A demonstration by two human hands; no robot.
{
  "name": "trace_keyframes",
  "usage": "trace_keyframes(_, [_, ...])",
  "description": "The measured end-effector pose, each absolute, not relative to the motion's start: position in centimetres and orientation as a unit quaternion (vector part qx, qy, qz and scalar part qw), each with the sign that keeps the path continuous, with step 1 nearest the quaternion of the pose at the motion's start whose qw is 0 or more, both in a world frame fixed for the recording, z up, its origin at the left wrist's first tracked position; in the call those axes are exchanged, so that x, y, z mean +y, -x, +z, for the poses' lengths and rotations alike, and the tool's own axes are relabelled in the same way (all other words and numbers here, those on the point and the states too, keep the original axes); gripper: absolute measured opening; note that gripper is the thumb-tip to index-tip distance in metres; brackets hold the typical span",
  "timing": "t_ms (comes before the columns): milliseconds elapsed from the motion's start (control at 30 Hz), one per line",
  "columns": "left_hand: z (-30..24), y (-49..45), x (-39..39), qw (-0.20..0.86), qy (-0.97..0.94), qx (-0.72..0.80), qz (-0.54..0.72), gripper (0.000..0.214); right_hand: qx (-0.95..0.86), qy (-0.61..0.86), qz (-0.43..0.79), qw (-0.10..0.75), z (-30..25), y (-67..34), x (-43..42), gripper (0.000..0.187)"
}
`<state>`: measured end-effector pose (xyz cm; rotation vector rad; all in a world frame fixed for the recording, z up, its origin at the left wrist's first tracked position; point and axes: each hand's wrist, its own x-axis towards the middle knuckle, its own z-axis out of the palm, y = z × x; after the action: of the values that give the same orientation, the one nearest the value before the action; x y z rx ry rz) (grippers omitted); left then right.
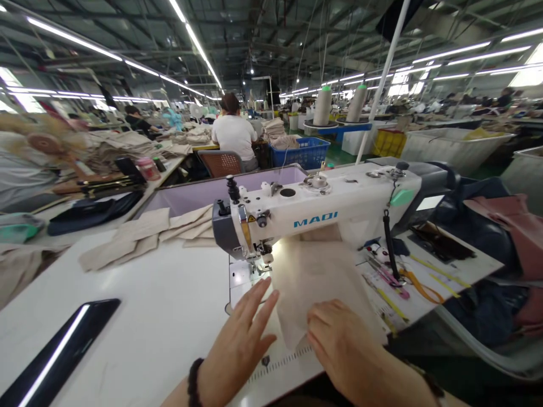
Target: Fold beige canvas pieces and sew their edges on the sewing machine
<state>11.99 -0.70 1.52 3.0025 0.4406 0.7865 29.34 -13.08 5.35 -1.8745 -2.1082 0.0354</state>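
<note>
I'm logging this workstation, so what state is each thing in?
Sewing machine: light glowing under its head
Fabric panel: spread out, partly under the machine's arm
Left hand: open, fingers extended
Right hand: on the fabric panel, fingers bent, grip unclear
Fabric pieces: overlapping
Thread cones: upright
Ceiling lights: lit

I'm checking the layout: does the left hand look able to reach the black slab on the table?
Probably yes: the left hand seems to hold nothing, and only white table shows between it and the slab.
</note>
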Motion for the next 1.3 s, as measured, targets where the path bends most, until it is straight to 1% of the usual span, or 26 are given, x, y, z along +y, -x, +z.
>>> trace_keyframes(33, [1.6, -12.6, -1.1, 0.02, -0.967, 0.109, 0.231, 0.043, -0.745, 0.645, 0.072, 0.157, 5.2, -28.7, -13.7, 0.016])
trace_keyframes(133, [2.1, -12.9, -1.5, 0.112, -0.987, -0.002, 0.113, 0.029, -0.753, 0.586, 0.249, 0.167, 5.1, -28.5, -14.6, 0.013])
trace_keyframes(167, [2.3, -12.4, -1.2, 0.143, -0.986, -0.009, 0.081, 0.028, -0.75, 0.571, 0.285, 0.175, 5.0, -29.0, -14.8, 0.012])
trace_keyframes(200, [2.5, -11.5, -0.9, 0.169, -0.984, 0.006, 0.062, 0.028, -0.745, 0.565, 0.304, 0.183, 4.9, -29.7, -14.9, 0.017])
trace_keyframes(267, [2.7, -9.1, -0.1, 0.209, -0.973, 0.071, 0.061, 0.03, -0.741, 0.568, 0.305, 0.188, 4.4, -31.2, -14.8, 0.049])
trace_keyframes(300, [2.7, -7.7, 0.3, 0.23, -0.965, 0.104, 0.067, 0.031, -0.753, 0.556, 0.308, 0.174, 4.1, -31.8, -14.7, 0.062])
trace_keyframes(333, [2.7, -6.3, 0.7, 0.249, -0.956, 0.136, 0.074, 0.031, -0.77, 0.532, 0.315, 0.156, 3.7, -32.2, -14.5, 0.07])
trace_keyframes(367, [2.6, -5.1, 0.9, 0.266, -0.946, 0.167, 0.083, 0.029, -0.786, 0.509, 0.321, 0.14, 3.4, -32.4, -14.2, 0.074])
trace_keyframes(400, [2.6, -4.0, 1.1, 0.277, -0.936, 0.198, 0.094, 0.026, -0.796, 0.494, 0.322, 0.132, 3.2, -32.4, -13.8, 0.072])
trace_keyframes(433, [2.5, -3.2, 1.2, 0.283, -0.926, 0.227, 0.106, 0.024, -0.798, 0.492, 0.318, 0.138, 3.0, -32.2, -13.3, 0.066])
trace_keyframes(533, [2.5, -1.9, 1.2, 0.301, -0.897, 0.297, 0.129, 0.023, -0.762, 0.533, 0.299, 0.214, 2.5, -30.9, -10.9, 0.032])
trace_keyframes(600, [2.6, -1.8, 1.3, 0.326, -0.874, 0.34, 0.123, 0.024, -0.717, 0.569, 0.303, 0.264, 2.2, -30.0, -9.1, 0.023])
trace_keyframes(700, [2.7, -2.2, 1.7, 0.353, -0.829, 0.421, 0.103, 0.022, -0.64, 0.64, 0.321, 0.278, 1.4, -29.2, -6.8, 0.021])
trace_keyframes(767, [2.6, -2.6, 1.9, 0.343, -0.811, 0.464, 0.097, 0.022, -0.603, 0.676, 0.317, 0.281, 1.0, -28.9, -6.2, 0.018])
trace_keyframes(800, [2.4, -2.7, 2.0, 0.334, -0.807, 0.476, 0.1, 0.022, -0.591, 0.686, 0.309, 0.29, 0.7, -28.7, -6.1, 0.02])
trace_keyframes(867, [1.9, -3.0, 1.9, 0.319, -0.805, 0.486, 0.117, 0.02, -0.582, 0.697, 0.281, 0.309, 0.4, -28.4, -6.5, 0.04])
trace_keyframes(900, [1.6, -3.0, 1.8, 0.311, -0.803, 0.492, 0.128, 0.025, -0.586, 0.701, 0.26, 0.313, 0.2, -28.3, -6.9, 0.049])
trace_keyframes(933, [1.4, -3.0, 1.7, 0.302, -0.8, 0.499, 0.139, 0.037, -0.598, 0.701, 0.234, 0.311, 0.0, -28.2, -7.3, 0.053])
trace_keyframes(967, [1.1, -2.9, 1.5, 0.293, -0.799, 0.504, 0.151, 0.05, -0.618, 0.695, 0.205, 0.306, -0.1, -28.1, -7.7, 0.051])
trace_keyframes(1000, [0.8, -2.8, 1.4, 0.282, -0.802, 0.501, 0.162, 0.058, -0.643, 0.683, 0.174, 0.3, -0.3, -28.0, -8.1, 0.045])
trace_keyframes(1033, [0.6, -2.7, 1.3, 0.271, -0.809, 0.491, 0.175, 0.06, -0.666, 0.669, 0.145, 0.296, -0.4, -28.0, -8.4, 0.038])
trace_keyframes(1100, [0.2, -2.4, 1.1, 0.254, -0.831, 0.452, 0.199, 0.052, -0.698, 0.645, 0.104, 0.293, -0.6, -28.0, -8.8, 0.028])
trace_keyframes(1167, [-0.1, -2.3, 0.9, 0.243, -0.845, 0.425, 0.216, 0.046, -0.708, 0.639, 0.087, 0.288, -0.6, -28.0, -8.8, 0.025])
trace_keyframes(1300, [-0.4, -2.2, 0.7, 0.226, -0.828, 0.453, 0.242, 0.055, -0.716, 0.638, 0.071, 0.275, -0.5, -28.2, -8.6, 0.02])
